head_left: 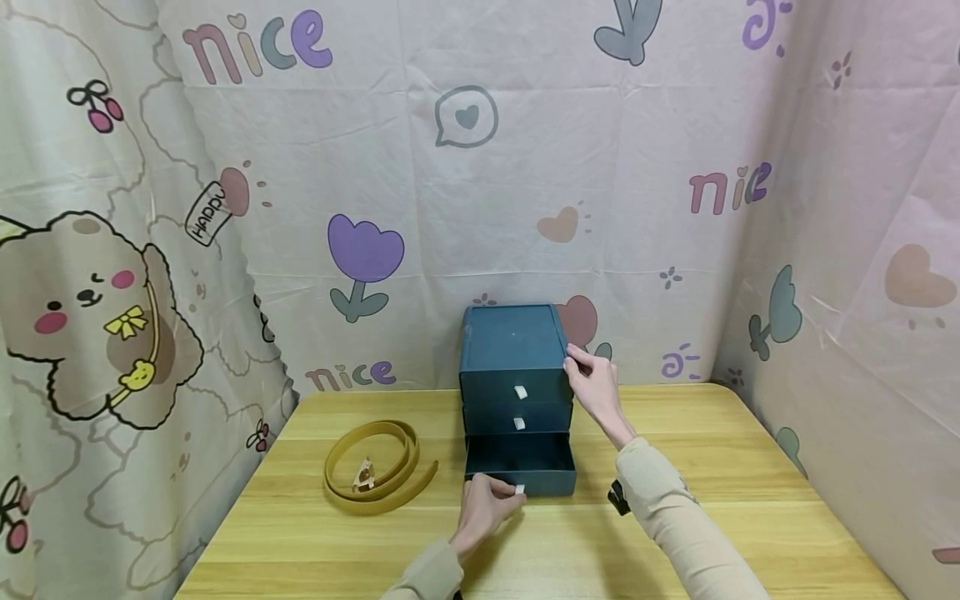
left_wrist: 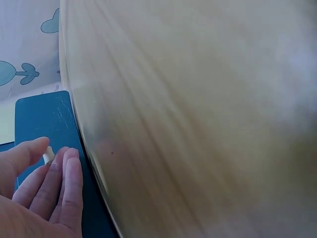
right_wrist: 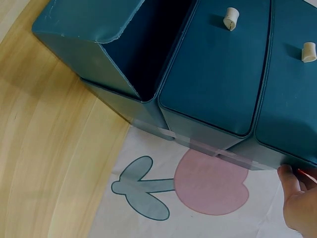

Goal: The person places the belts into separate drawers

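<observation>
A dark teal box of three stacked drawers (head_left: 514,337) stands on the table, its bottom drawer (head_left: 549,483) pulled out with a bare inside. At that drawer's front, my left hand (head_left: 483,510) pinches the small white pull tab (left_wrist: 48,155) between thumb and fingers. My right hand (head_left: 596,385) rests its fingertips against the box's upper right edge; the right wrist view shows the thumb (right_wrist: 289,181) touching the side wall. The top drawer (right_wrist: 290,109) and the middle drawer (right_wrist: 215,69) are closed, each with a white tab.
Left of the box, a coiled tan belt (head_left: 411,500) with a gold-coloured buckle (head_left: 364,476) lies on the wooden table (head_left: 270,533). A printed cloth (head_left: 480,192) hangs behind the table and along both sides.
</observation>
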Tool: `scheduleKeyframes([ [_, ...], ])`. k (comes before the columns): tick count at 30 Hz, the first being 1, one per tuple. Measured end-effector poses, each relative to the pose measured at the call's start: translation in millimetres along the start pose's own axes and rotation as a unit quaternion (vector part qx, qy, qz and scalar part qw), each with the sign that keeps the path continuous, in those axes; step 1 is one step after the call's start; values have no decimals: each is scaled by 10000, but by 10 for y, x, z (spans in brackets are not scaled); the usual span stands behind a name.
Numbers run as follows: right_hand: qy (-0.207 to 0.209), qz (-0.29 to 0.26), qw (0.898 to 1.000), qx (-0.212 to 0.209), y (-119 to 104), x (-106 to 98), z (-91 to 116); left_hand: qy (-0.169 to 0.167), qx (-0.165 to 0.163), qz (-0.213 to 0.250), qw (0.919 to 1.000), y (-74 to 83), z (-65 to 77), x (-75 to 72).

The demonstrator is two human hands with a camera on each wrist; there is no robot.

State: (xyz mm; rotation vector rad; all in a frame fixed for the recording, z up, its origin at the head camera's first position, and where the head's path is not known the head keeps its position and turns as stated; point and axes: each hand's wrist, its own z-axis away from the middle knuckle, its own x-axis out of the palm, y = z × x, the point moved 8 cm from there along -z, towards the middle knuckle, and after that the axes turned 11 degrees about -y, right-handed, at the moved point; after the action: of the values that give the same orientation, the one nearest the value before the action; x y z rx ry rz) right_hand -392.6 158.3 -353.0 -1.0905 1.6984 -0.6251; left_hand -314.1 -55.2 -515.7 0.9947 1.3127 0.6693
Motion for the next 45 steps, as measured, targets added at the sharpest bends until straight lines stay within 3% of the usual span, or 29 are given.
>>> scheduleKeyframes([
  [17, 1, -28, 10000, 9, -2, 1, 3, -124, 21, 35, 9999, -23, 59, 29],
  [26, 1, -47, 10000, -5, -7, -3, 8, -70, 168, -230, 9996, 21, 128, 16],
  [35, -22, -58, 10000, 26, -9, -4, 2, -262, 79, -299, 9992, 26, 178, 64],
  [45, -40, -54, 10000, 32, -10, -2, 3, -328, 242, -421, 9983, 65, 255, 61],
])
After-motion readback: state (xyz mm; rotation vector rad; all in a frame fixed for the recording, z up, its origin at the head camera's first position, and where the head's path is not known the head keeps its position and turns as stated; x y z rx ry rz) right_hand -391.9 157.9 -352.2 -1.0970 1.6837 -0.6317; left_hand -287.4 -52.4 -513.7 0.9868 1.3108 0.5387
